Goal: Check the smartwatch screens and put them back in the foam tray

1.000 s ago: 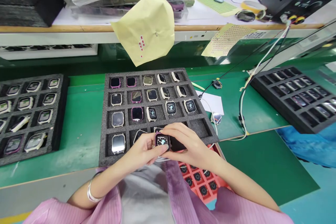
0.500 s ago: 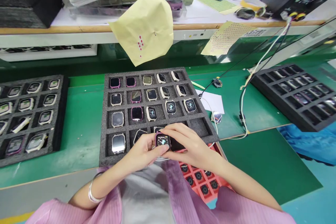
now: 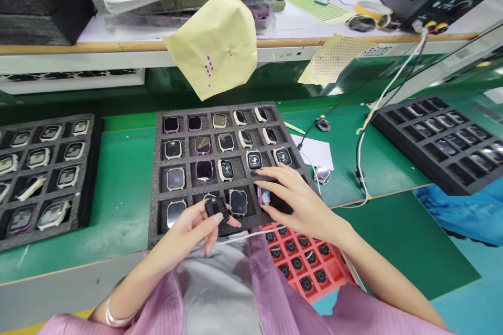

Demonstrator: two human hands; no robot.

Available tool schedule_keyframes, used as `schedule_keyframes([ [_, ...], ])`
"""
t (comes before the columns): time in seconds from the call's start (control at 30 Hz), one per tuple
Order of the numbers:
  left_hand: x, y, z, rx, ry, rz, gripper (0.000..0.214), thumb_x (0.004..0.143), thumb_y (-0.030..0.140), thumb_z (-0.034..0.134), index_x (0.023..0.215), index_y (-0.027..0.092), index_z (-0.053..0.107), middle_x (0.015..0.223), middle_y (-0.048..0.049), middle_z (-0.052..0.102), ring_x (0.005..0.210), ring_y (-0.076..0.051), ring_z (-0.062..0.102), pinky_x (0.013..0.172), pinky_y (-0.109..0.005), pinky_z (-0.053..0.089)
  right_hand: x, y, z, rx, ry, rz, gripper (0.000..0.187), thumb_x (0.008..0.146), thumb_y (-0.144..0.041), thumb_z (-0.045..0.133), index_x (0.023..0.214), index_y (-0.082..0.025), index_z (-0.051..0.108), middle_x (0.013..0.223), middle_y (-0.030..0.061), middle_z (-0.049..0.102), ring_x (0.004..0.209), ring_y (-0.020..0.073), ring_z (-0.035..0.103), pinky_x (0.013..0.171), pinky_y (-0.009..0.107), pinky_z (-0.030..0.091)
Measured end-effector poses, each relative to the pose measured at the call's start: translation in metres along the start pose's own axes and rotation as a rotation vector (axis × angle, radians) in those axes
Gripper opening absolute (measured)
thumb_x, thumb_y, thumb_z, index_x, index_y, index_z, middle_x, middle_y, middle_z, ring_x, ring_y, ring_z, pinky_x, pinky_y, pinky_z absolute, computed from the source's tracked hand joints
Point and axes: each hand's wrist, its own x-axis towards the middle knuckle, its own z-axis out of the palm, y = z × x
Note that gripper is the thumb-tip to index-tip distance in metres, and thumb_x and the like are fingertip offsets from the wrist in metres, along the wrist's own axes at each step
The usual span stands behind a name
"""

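Note:
My left hand (image 3: 198, 224) is closed around a small black block-shaped piece (image 3: 217, 208), apparently a charging dock; a thin white cable (image 3: 251, 233) runs close by it. My right hand (image 3: 296, 199) reaches over the front row of the dark foam tray (image 3: 154, 204). Its thumb and fingers grip a purple-framed smartwatch (image 3: 264, 197) with a lit screen, down at a compartment. Between the hands a smartwatch with a dark screen (image 3: 238, 202) lies in its compartment. Behind, two smartwatches (image 3: 254, 159) show lit dials. My left hand partly covers another compartment.
A second foam tray of watches (image 3: 84, 188) stands at the left and another (image 3: 444, 141) at the right. Below the table edge is a red tray (image 3: 332, 272) with round black parts. Cables (image 3: 363, 152) hang at the right. Yellow paper (image 3: 220, 47) hangs from the shelf.
My hands, together around the purple-framed watch before, have parted. The right hand has carried the watch to the tray; the left hand has moved left with the black block, now uncovered.

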Motion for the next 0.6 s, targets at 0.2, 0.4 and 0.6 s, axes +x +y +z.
schedule_keyframes([
  [0.2, -0.012, 0.006, -0.010, -0.006, 0.019, -0.009, 0.035, 0.090, 0.038, 0.063, 0.112, 0.012, 0.060, 0.100, -0.0133, 0.070, 0.051, -0.006, 0.048, 0.049, -0.021, 0.039, 0.042, -0.029, 0.009, -0.193, -0.247, -0.097, 0.022, 0.082, -0.028, 0.073, 0.095, -0.011, 0.069, 0.118, 0.0179, 0.061, 0.115, 0.0327, 0.054, 0.105, 0.055, 0.036],
  [0.4, -0.011, 0.008, -0.019, 0.011, 0.036, 0.015, 0.033, 0.085, 0.032, 0.070, 0.108, 0.013, 0.059, 0.106, -0.0129, 0.069, 0.054, -0.006, 0.050, 0.052, -0.021, 0.042, 0.057, -0.025, 0.017, -0.232, -0.319, -0.088, 0.027, 0.073, -0.029, 0.080, 0.086, -0.007, 0.070, 0.107, 0.0181, 0.063, 0.104, 0.0330, 0.058, 0.098, 0.051, 0.044],
  [0.6, 0.000, 0.005, -0.020, -0.061, -0.077, -0.051, 0.042, 0.077, 0.025, 0.077, 0.113, 0.015, 0.059, 0.108, -0.0106, 0.066, 0.064, -0.008, 0.053, 0.053, -0.020, 0.044, 0.044, -0.025, -0.001, 0.171, -0.080, 0.022, 0.028, 0.073, -0.019, 0.073, 0.101, -0.017, 0.066, 0.125, 0.0130, 0.059, 0.113, 0.0277, 0.059, 0.096, 0.041, 0.050],
])
